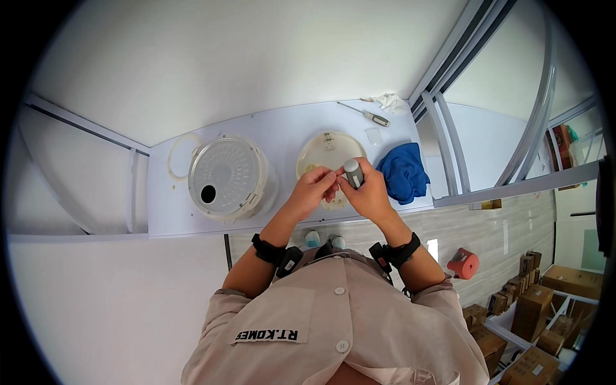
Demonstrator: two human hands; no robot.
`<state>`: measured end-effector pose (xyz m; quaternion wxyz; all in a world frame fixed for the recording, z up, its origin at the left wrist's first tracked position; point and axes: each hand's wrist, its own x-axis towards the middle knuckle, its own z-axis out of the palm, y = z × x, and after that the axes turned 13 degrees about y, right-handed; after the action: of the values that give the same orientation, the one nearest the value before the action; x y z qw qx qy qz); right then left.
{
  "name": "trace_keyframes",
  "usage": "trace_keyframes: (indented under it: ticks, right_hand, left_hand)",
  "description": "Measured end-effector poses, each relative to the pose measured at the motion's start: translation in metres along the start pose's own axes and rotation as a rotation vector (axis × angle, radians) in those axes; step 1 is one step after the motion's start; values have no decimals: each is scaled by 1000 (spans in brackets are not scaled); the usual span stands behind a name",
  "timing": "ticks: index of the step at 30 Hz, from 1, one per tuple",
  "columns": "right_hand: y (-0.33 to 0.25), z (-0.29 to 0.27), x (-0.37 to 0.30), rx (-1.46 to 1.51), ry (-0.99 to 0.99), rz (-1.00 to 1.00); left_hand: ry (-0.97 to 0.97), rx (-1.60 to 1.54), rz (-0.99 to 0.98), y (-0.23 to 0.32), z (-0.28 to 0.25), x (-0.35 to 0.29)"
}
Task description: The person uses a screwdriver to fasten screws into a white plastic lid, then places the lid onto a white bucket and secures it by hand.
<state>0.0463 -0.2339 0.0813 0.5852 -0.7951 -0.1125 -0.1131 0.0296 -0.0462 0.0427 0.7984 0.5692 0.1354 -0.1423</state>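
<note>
My right hand is wrapped round a screwdriver. Its thick grey handle has the rounded end up, and its shaft is hidden. My left hand is closed in a pinch, fingertips meeting those of my right hand. Anything between them is too small or hidden to make out. Both hands are over the near part of a round off-white cover on the table. Left of the hands stands a round white tub-like housing with a grey ribbed disc top and a black round hole.
A bunched blue cloth lies right of my hands on the white table. Behind it are another screwdriver, a small clear piece and crumpled white tissue. A pale ring lies at the left. Frame bars border the right side.
</note>
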Motion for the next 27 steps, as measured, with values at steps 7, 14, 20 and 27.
trace_keyframes:
  ticks: [7,14,20,27]
  right_hand:
    - [8,-12,5,281,212,-106]
    - [-6,-33,13,485,496,155]
    - [-4,-45,20,615,525,243]
    - [4,-41,20,625,479,208]
  left_hand:
    - [102,65,79,-9,-8,6]
    - [108,37,34,-6,-11,7]
    - [130,9,85,-1,-7,6]
    - [-10,-170,-4,10,-7,3]
